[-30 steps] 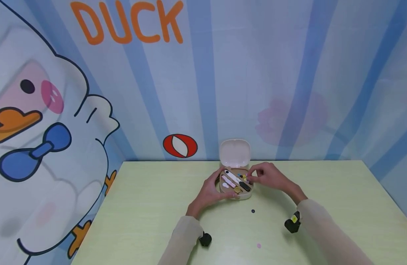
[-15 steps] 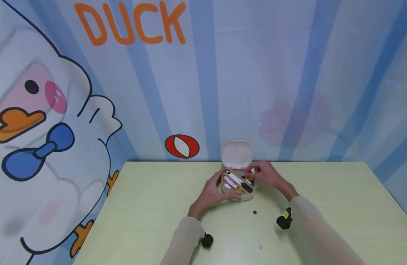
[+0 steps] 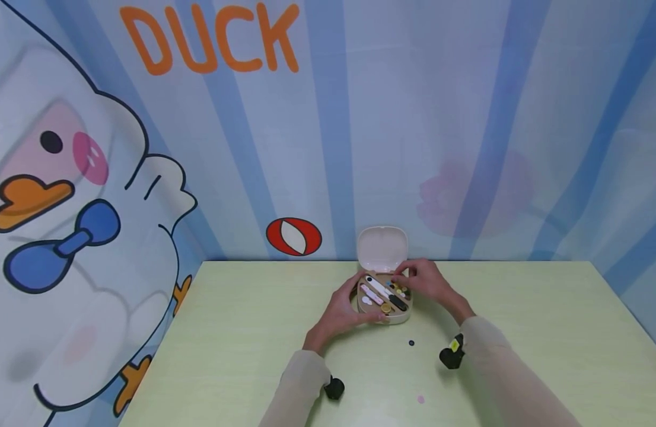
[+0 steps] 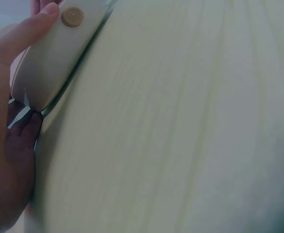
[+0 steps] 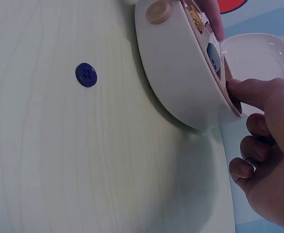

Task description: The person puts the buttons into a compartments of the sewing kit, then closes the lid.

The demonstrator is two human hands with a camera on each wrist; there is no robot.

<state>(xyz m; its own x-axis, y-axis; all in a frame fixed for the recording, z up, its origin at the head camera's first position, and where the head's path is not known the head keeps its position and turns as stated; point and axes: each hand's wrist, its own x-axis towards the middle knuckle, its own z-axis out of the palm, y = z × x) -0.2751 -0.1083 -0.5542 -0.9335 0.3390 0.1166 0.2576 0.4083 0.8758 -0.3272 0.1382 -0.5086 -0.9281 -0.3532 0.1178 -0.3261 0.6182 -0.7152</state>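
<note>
A small cream sewing box sits at the table's back edge, its lid raised. My left hand grips the box from the left, thumb along the front wall. Inside lie a white-and-black pen-like tool, a pink-and-white stick, a gold round piece and several small coloured buttons. My right hand reaches into the button compartment; in the right wrist view its thumb dips behind the rim and the other visible fingers curl. I cannot tell whether it pinches a button.
A dark blue button lies on the table in front of the box. Farther forward is a pink disc. A printed duck curtain rises right behind the table. Black wrist cameras hang under both sleeves.
My right hand has moved left and slightly back, from the right side of the button compartment to its back part. The left hand keeps its hold on the sewing box.
</note>
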